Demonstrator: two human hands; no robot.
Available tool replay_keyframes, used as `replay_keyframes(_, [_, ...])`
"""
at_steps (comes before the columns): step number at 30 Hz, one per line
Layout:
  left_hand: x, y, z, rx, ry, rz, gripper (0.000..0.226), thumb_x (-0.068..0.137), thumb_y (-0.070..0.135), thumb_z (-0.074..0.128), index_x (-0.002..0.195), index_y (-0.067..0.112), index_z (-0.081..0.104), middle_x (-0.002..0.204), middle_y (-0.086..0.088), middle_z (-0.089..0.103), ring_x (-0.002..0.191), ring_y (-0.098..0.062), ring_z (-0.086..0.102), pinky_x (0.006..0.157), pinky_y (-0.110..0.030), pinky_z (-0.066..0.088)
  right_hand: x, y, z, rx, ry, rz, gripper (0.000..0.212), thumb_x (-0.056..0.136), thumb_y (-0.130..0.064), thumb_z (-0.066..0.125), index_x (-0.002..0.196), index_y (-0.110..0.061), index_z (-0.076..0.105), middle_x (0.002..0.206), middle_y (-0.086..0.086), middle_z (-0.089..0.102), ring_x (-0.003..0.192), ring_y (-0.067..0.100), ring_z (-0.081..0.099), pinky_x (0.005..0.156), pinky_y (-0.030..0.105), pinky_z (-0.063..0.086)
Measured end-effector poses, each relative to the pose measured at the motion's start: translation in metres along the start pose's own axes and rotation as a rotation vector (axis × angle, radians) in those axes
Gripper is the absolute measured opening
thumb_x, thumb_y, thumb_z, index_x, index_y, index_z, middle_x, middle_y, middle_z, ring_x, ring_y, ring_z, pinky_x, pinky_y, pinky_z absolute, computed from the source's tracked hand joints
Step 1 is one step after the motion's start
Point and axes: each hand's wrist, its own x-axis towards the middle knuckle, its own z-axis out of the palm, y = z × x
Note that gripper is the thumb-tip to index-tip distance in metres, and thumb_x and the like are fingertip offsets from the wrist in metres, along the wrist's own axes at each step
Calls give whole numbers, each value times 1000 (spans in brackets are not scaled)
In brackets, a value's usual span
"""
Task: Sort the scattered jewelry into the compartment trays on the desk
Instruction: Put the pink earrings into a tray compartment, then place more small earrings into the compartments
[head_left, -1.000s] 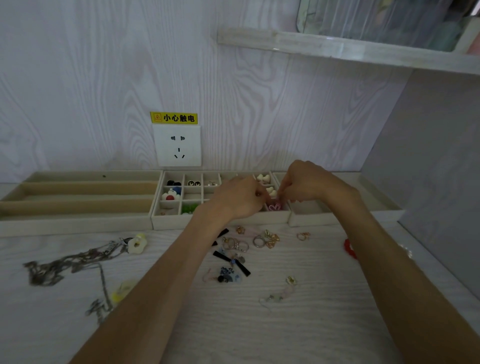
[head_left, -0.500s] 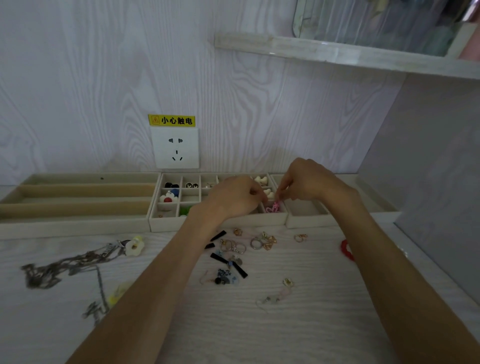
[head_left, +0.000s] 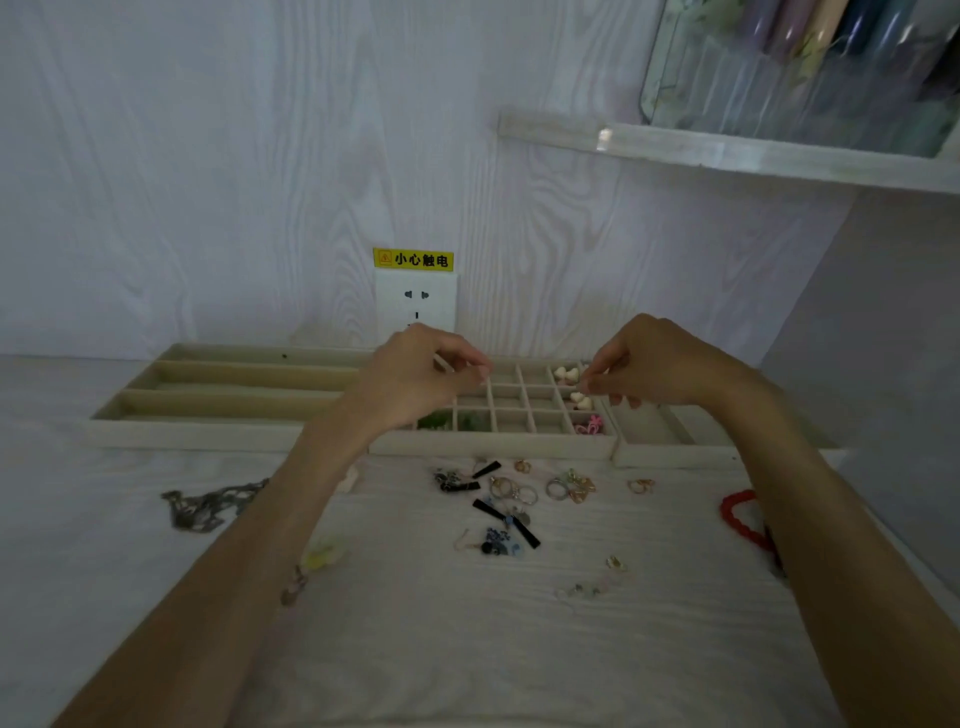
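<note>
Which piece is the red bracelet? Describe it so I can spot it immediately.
Start at the grid tray below the wall socket, then look to the desk's right edge. The red bracelet lies there beside the right forearm, the only bright red beaded loop, apart from the central rings.

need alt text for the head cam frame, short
Two bare hands, left hand and right hand, hover apart with fingers curled over a beige grid compartment tray at the back of a white wood-grain desk. Pink wire earrings lie in its front right cell; loose metal rings and a red bead bracelet lie scattered in front.
</note>
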Motion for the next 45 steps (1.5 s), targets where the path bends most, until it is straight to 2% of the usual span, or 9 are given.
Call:
replay_keyframes(4, [-20, -14, -14, 24, 20, -28, 7, 85, 35, 67, 89, 33, 72, 85, 13, 70, 77, 1, 62, 74, -23, 49, -13, -19, 16, 65, -27, -55, 12, 81, -27, 72, 89, -19, 75, 67, -6, 67, 52, -1, 58, 61, 18, 49])
replay_keyframes(7, [-30, -24, -20, 28, 10, -48, 9, 84, 38, 66, 90, 34, 72, 84, 16, 70, 74, -5, 64, 71, -26, 51, -20, -27, 36, 116, -37, -109, 12, 79, -27, 73, 89, -21, 75, 66, -5, 68, 50, -1, 57, 56, 16, 49])
replay_keyframes(13, [-40, -31, -29, -31, -267, -62, 13, 84, 29, 68, 96, 28, 73, 84, 17, 72, 77, 4, 66, 67, -8, 47, -14, -38, 78, 142, -31, -233, 12, 76, -34, 75, 87, -29, 76, 65, -11, 67, 54, -3, 55, 60, 20, 47])
replay_keyframes(19, [-40, -33, -33, -37, -315, -98, 12, 82, 25, 71, 94, 24, 75, 83, 12, 74, 76, 1, 69, 73, -11, 52, -11, -47, 102, 56, -25, -285, 23, 79, -44, 69, 98, -32, 73, 64, -17, 62, 53, -4, 52, 54, 15, 34])
replay_keyframes(24, [-40, -32, -27, 51, -378, -148, 17, 87, 27, 66, 92, 15, 77, 80, 3, 75, 67, -3, 67, 65, -10, 50, -11, -50, 108, 45, -53, -288, 21, 81, -42, 67, 100, -33, 72, 59, -20, 58, 51, -3, 52, 57, 23, 46])
replay_keyframes(29, [-42, -27, -19, 112, -467, -124, 19, 86, 34, 66, 98, 23, 76, 84, 9, 74, 64, 5, 60, 69, -18, 48, -12, -49, 108, 146, -101, -290, 19, 79, -38, 71, 95, -28, 75, 52, -22, 58, 49, -4, 52, 52, 14, 38])
replay_keyframes(32, [-44, -25, -18, 142, -509, -91, 22, 83, 32, 70, 105, 28, 74, 93, 16, 72, 74, 11, 60, 70, -10, 45, -12, -47, 109, 178, -88, -271, 17, 76, -33, 74, 91, -25, 76, 60, -18, 63, 53, -4, 55, 55, 13, 41])
replay_keyframes(40, [-47, -23, -12, 109, -475, -94, 26, 82, 32, 72, 108, 26, 73, 97, 10, 72, 73, 9, 59, 63, -3, 41, -19, -47, 97, 185, -119, -237, 22, 78, -24, 73, 100, -21, 74, 71, -19, 63, 55, -14, 54, 54, 3, 39])
replay_keyframes(45, [-46, -19, -9, 114, -460, -86, 26, 77, 30, 77, 101, 21, 75, 85, 12, 69, 68, 10, 58, 57, -1, 39, -22, -47, 97, 111, -134, -194, 23, 74, -31, 77, 97, -27, 75, 70, -14, 64, 57, -5, 53, 53, 8, 38])
